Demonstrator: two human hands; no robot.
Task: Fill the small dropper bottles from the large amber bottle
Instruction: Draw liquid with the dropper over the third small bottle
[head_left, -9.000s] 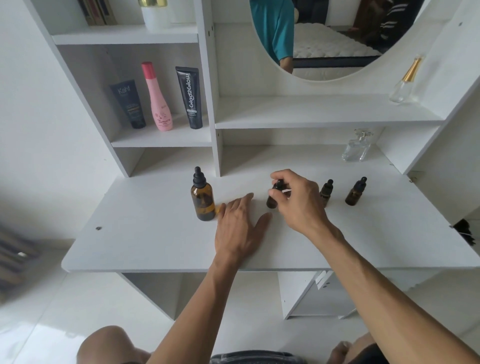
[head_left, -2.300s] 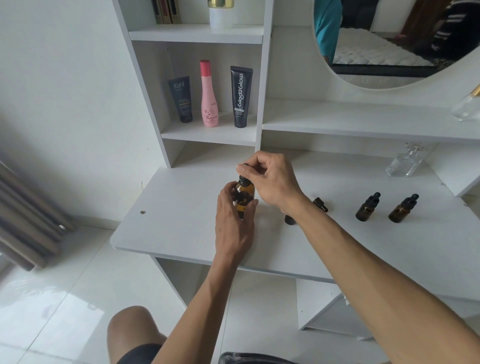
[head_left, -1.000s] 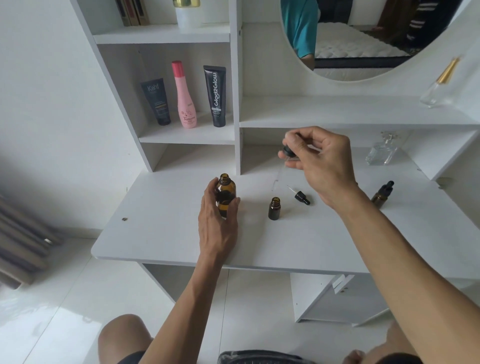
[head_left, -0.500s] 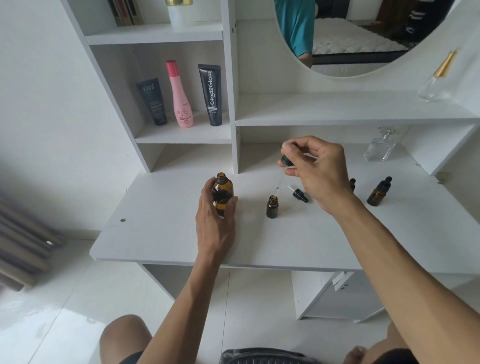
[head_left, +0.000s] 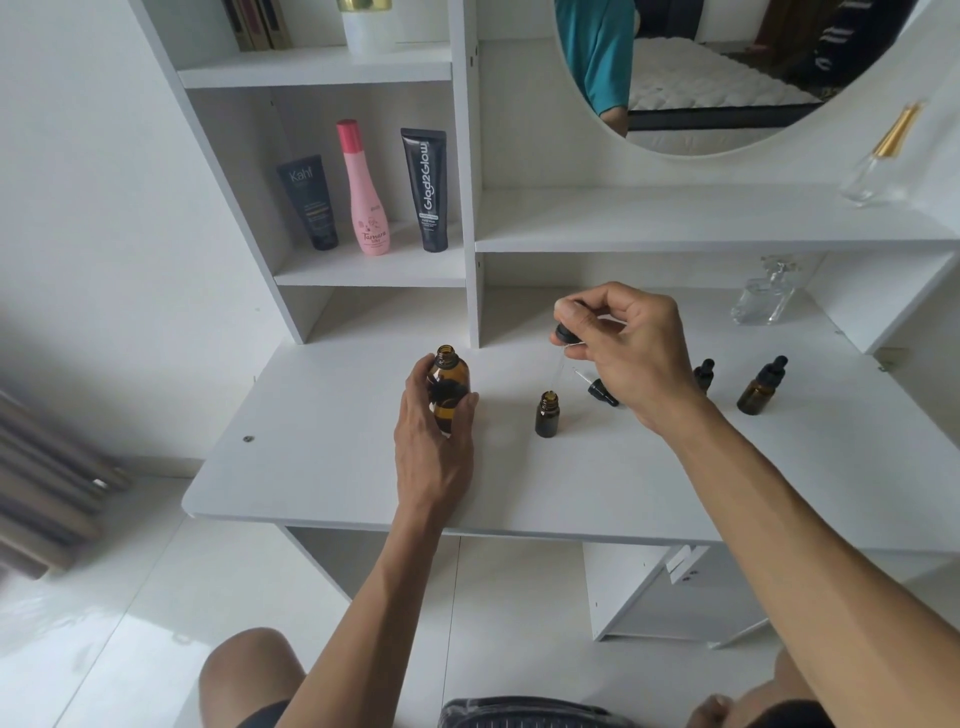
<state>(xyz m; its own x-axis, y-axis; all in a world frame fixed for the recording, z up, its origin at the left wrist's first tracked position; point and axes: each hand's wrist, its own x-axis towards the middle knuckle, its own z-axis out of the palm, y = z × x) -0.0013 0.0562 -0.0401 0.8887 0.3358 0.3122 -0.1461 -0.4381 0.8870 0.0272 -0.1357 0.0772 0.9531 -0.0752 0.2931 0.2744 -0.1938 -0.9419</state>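
- On the white table (head_left: 322, 467), a bit left of the middle, stands the big brown bottle (head_left: 451, 382). Its top is off and its mouth is open.
- My left hand (head_left: 434, 441) is wrapped around the near side of the big bottle, fingers curled on the glass, so it stays upright.
- My right hand (head_left: 631, 353) is up in the air, to the right of and farther back than the big bottle. My thumb and first fingers pinch the black top of the dropper (head_left: 563, 335). Its thin glass tube hangs down toward the small open bottle (head_left: 547, 414).
- That small bottle stands on the table between my two hands, with no cap on. Its little cap (head_left: 601, 391) lies on its side just to the right of it.
- Two more small bottles sit farther right. One (head_left: 761, 387) is easy to see with its cap on. The other (head_left: 704, 373) peeks out from behind my right hand.
- I think the small bottle is very light and would tip with one bump, so I must not knock it with the tube.
- The tube looks like thin glass that could snap, so I hold only the black top.
- The big bottle is smooth glass and may be slippery, so holding it around the middle feels best.
- I cannot tell if any liquid is in the tube.
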